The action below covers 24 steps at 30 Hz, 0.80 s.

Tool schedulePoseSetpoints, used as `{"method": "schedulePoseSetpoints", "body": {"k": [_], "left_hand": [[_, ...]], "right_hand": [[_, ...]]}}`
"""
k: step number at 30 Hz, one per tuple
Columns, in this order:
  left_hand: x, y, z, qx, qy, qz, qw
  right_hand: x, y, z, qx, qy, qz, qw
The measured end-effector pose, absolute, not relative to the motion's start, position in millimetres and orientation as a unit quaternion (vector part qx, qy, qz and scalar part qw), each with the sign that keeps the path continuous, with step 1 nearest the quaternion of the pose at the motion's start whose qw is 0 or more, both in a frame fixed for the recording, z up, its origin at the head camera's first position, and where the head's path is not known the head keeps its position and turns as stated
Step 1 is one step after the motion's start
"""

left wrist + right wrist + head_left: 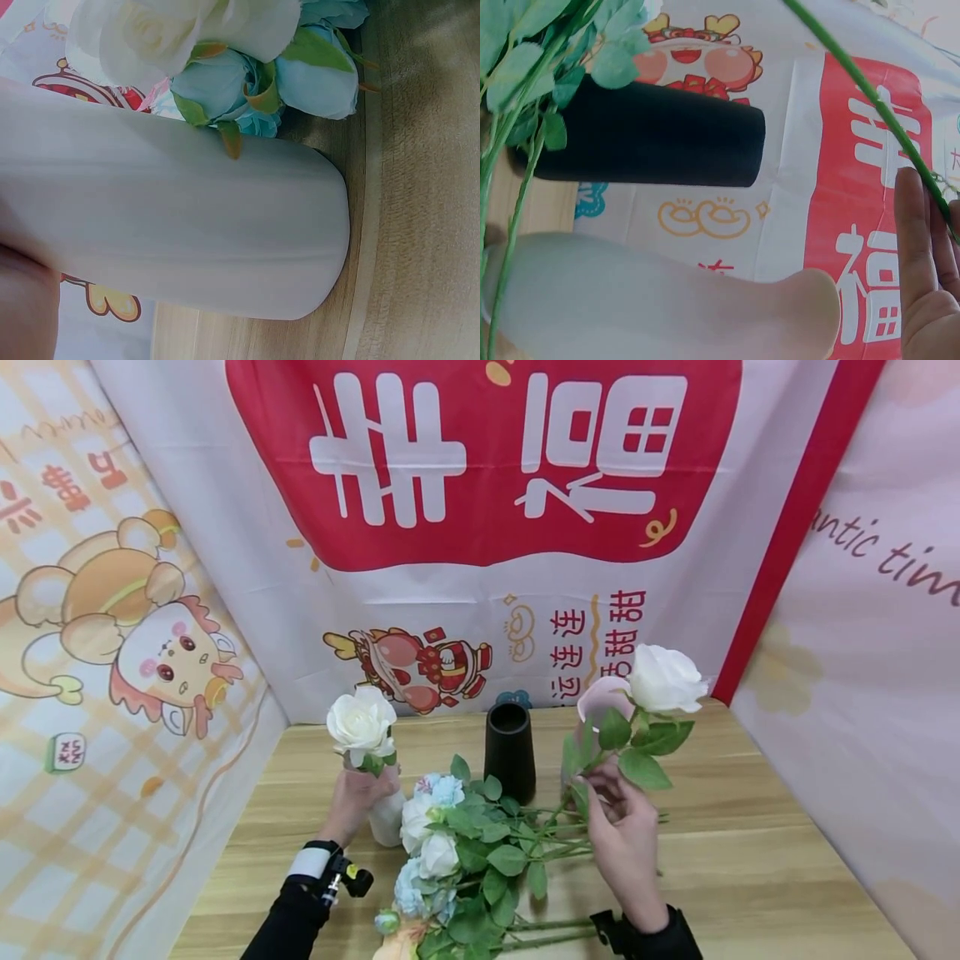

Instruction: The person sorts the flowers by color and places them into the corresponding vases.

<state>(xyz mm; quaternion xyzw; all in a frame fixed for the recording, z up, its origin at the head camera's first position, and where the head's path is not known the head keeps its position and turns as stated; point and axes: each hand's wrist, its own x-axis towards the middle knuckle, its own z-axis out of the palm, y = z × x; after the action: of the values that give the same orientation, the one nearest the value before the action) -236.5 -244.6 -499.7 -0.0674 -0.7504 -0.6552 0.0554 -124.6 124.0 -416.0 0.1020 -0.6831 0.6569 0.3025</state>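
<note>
My left hand [360, 800] grips a white vase [386, 822] near its top. A white rose [362, 722] stands above the vase mouth. In the left wrist view the vase [202, 217] fills the middle, with part of the hand [26, 307] at the left edge. My right hand [624, 835] pinches the stem of another white rose [667, 681], whose bloom points up and right. The right wrist view shows that stem [870, 94] against the fingers, bloom out of frame. Behind this rose is a pink vase [600, 697], partly hidden by leaves.
A black vase [510, 764] stands at the back middle of the wooden table [735, 827]. Between the hands lies a heap of flowers with white roses [438, 856], blue blooms [411, 887] and green leaves [506, 858], stems toward the right. A printed cloth [487, 543] hangs behind.
</note>
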Motion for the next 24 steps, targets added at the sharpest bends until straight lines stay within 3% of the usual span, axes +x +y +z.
{"method": "schedulePoseSetpoints", "body": {"k": [13, 24], "left_hand": [[-244.8, -245.9, -509.0, -0.085, -0.738, -0.666, 0.058], [-242.8, -245.6, -506.5, -0.081, -0.742, -0.663, 0.057]], "right_hand": [[-128.4, 111.2, -413.6, 0.031, -0.598, 0.750, 0.282], [-129.5, 102.0, -409.3, 0.051, -0.588, 0.757, 0.280]]}}
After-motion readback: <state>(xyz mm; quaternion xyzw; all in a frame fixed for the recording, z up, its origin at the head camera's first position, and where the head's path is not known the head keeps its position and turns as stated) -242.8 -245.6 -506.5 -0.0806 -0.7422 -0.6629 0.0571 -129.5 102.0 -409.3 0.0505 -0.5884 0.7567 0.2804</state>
